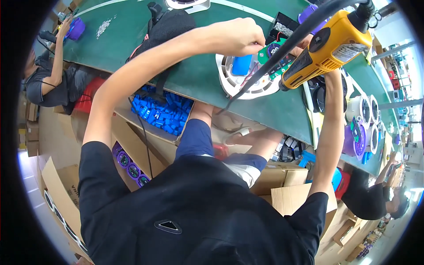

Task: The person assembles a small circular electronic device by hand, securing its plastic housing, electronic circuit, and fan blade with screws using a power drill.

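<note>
In the head view, your left hand (248, 39) has its fingers curled in, thumb and forefinger drawn together just beside the left edge of a green circuit board (287, 63); you cannot tell whether they pinch anything. Your right hand (304, 43) is near the board's far right side, mostly hidden behind a yellow power tool (331, 49) and its thick black cable (304, 30), so you cannot tell its grip. The circuit board overlaps the upper right of a round white housing (258, 92) on the green bench (198, 75); you cannot tell whether it touches it. A blue block (241, 65) sits inside the housing, near thin wires. Beyond your hands is a black tray (279, 21) of small metal parts. A black mesh bag (172, 33) lies under your left forearm's line, and blue blocks (163, 112) fill a box below the bench edge.
</note>
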`<move>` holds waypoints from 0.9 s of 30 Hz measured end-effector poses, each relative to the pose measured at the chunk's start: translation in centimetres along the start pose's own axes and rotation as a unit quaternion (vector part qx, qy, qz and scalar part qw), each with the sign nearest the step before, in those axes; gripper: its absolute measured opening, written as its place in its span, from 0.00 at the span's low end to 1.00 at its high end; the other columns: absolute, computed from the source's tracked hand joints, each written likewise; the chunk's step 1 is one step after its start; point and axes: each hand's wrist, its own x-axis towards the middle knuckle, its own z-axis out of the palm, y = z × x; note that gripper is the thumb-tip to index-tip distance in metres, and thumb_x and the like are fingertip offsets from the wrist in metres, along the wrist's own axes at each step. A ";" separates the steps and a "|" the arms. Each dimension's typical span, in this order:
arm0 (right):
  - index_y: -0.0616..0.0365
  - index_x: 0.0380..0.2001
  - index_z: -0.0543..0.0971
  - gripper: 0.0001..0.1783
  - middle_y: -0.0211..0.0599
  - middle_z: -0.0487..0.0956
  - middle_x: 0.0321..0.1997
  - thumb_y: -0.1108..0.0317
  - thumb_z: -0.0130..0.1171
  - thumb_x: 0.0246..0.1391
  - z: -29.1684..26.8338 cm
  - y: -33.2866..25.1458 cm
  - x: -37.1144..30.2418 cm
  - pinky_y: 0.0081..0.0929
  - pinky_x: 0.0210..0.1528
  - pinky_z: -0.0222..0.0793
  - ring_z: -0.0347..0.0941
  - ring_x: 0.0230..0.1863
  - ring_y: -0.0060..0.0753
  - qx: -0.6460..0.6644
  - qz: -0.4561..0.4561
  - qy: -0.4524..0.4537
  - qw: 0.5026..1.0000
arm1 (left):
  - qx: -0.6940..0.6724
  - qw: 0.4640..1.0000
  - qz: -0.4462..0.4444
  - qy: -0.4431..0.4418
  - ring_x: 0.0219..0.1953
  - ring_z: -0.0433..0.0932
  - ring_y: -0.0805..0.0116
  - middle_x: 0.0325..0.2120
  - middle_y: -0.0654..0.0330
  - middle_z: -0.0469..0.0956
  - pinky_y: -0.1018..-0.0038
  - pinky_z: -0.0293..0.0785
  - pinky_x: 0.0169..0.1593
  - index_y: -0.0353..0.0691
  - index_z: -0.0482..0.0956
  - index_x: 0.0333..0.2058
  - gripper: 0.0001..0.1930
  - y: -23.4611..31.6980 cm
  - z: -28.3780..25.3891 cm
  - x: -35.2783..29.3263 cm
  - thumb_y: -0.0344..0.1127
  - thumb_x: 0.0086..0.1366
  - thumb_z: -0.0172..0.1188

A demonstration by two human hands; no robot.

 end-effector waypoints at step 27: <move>0.60 0.45 0.79 0.20 0.28 0.80 0.38 0.63 0.70 0.53 0.1 -7.8 -0.4 0.23 0.41 0.75 0.75 0.38 0.19 0.117 0.080 -0.009 0.990 | 0.087 0.987 0.099 0.091 0.31 0.77 0.44 0.23 0.48 0.74 0.57 0.73 0.35 0.33 0.74 0.30 0.05 0.3 0.7 -0.2 0.30 0.62 0.55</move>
